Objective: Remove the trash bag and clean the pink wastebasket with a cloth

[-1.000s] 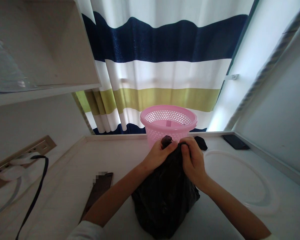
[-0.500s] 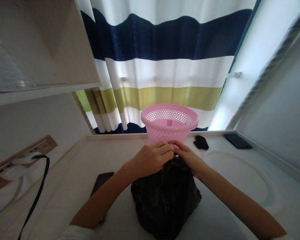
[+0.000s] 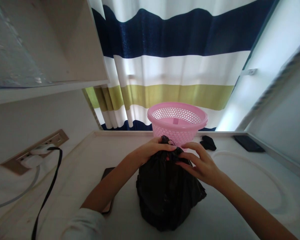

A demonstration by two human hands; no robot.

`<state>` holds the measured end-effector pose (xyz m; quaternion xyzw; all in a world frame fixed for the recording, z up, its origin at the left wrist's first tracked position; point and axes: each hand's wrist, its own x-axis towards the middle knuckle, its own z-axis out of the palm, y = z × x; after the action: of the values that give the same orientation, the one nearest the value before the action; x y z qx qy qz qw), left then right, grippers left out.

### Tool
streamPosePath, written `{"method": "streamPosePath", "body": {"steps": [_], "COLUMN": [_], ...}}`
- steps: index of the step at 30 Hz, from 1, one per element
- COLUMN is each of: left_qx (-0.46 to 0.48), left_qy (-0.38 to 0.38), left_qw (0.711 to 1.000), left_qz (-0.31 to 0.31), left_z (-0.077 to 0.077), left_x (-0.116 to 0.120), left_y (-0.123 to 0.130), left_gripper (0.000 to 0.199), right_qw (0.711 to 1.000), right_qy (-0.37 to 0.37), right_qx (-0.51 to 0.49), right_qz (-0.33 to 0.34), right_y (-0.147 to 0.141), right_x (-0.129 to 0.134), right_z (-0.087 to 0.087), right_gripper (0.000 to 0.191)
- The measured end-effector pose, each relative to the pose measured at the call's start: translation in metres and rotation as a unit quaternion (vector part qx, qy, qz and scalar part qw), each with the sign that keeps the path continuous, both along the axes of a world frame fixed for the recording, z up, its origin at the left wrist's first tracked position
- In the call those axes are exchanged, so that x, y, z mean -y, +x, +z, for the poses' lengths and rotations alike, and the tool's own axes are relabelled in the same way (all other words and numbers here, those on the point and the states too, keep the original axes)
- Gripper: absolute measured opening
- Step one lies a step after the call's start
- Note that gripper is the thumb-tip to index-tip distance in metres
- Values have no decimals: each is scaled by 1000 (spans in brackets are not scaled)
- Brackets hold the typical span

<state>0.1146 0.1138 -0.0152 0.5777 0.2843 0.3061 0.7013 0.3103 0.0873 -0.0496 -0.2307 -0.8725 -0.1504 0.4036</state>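
Note:
A full black plastic bag (image 3: 162,193) stands on the white surface in front of me, its neck gathered at the top. My left hand (image 3: 153,148) is closed around the gathered neck, and a tuft of plastic pokes up above the fingers. At the right side of the neck, my right hand (image 3: 200,163) pinches the plastic between thumb and fingertips, its fingers bent and partly apart. A bit of red shows at the opening between the hands. What fills the bag is otherwise hidden.
Behind the bag stands a pink perforated basket (image 3: 177,128). A phone (image 3: 107,206) lies partly under my left forearm. A small black item (image 3: 208,142) and a dark flat object (image 3: 248,143) lie at the back right. A power strip (image 3: 37,153) with plugs and cords is at left.
My hands, close together before, have moved apart at the bag's neck. The right hand has opened out to the right, and a tuft of plastic now shows above the left. The view has shifted slightly.

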Motion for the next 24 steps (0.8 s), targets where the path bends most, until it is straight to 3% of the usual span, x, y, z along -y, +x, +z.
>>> {"method": "streamPosePath", "body": {"steps": [5,7,9,12,15,19,24], "left_qx": [-3,-22,-62,-134,-191,-239,-232], "left_qy": [-18,22,110,272,365,397,377], "left_qw": [999,999,992,952,909,880,887], "left_qz": [-27,-19,12,48,70,108,130], "left_z": [0,0,1,7,10,2,-16], "left_x": [5,6,8,12,14,10,-3], "left_y": [4,5,5,-1,-11,-22,-27], "left_gripper": [23,26,31,36,37,39,43], "right_qw": [990,987,989,996,998,985,984], "right_qy": [119,133,127,67,-45,-161,-175], "right_qx": [18,15,8,-18,-45,-56,-29], "right_qz": [-76,-84,-78,-52,-14,26,14], "right_y": [-6,-10,-12,-9,-1,15,31], "right_x": [1,4,7,12,19,32,52], "right_z": [0,0,1,3,2,-8,-21], "right_gripper": [32,25,16,6,6,7,9]}}
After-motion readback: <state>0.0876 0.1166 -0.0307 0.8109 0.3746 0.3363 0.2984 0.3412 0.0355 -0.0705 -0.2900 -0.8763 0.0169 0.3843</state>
